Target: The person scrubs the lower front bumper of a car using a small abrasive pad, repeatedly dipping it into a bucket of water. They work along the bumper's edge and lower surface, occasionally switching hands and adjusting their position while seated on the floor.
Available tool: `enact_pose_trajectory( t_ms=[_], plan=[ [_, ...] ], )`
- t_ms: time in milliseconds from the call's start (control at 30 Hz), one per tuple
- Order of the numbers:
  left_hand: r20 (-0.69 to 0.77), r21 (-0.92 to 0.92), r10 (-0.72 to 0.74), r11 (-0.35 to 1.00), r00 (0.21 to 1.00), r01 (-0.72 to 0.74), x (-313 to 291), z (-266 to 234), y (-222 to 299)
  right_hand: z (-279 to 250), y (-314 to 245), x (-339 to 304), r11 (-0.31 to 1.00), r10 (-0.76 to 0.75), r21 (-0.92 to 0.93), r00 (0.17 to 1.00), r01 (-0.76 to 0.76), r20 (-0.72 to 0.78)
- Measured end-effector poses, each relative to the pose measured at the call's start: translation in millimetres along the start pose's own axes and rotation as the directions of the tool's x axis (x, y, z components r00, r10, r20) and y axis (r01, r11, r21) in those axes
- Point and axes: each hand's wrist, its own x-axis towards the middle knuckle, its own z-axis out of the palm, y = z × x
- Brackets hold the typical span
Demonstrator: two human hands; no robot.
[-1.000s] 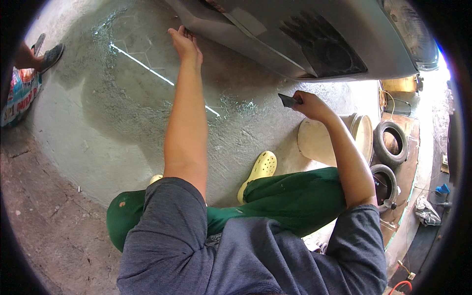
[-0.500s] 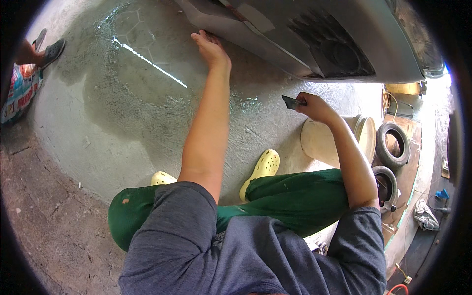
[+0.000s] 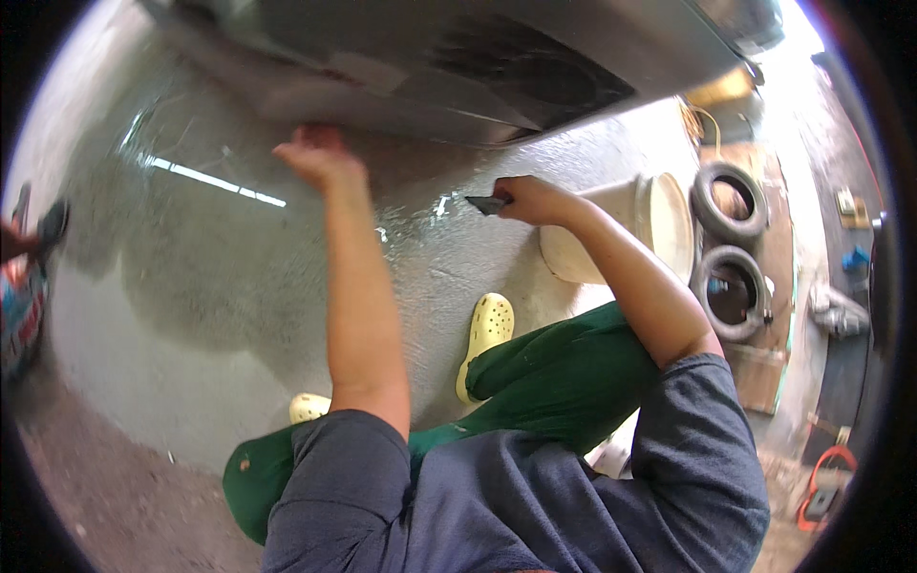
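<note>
A grey car bumper (image 3: 382,76) with a dark recessed panel (image 3: 535,81) spans the upper part of the view. My left hand (image 3: 323,158), slightly blurred, is raised palm up at the bumper's lower edge, fingers apart and holding nothing. Whether its fingertips touch the bumper is not clear. In my right hand (image 3: 537,202), a small dark flat piece (image 3: 485,204) with a pointed corner is pinched, sticking out to the left. That hand is just below the bumper, apart from it, over wet concrete.
A whitish bucket (image 3: 597,253) lies on its side by my right forearm. Beyond it are two tires (image 3: 730,201) against a brown board (image 3: 774,372). Wet concrete floor (image 3: 220,277) spreads under the car. Someone's foot (image 3: 53,224) shows at the far left.
The view has swung, so the bumper, bucket and tires appear farther left. Both my hands appear farther left too, the left one also lower. My right hand keeps hold of the dark piece.
</note>
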Motion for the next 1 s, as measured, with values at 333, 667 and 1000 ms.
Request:
enact_pose_trajectory(
  t_ms=[333,667,1000],
  plan=[
    [-0.026,0.047,-0.086,0.995,0.996,0.087,20.9,-7.4,-16.4,-4.6,29.9,-101.8,0.977,0.215,0.026,0.972,-0.214,-0.092],
    [0.095,0.808,0.516,0.460,0.851,-0.369,-1.9,7.3,-66.0,-80.8,93.0,-205.3,0.946,0.325,0.201,0.752,-0.256,-0.574],
    [0.629,0.537,0.534,0.226,0.564,-0.813,-29.4,51.7,-33.7,-0.4,304.2,-271.0,0.821,0.568,0.250,0.698,-0.513,-0.435]
  ],
)
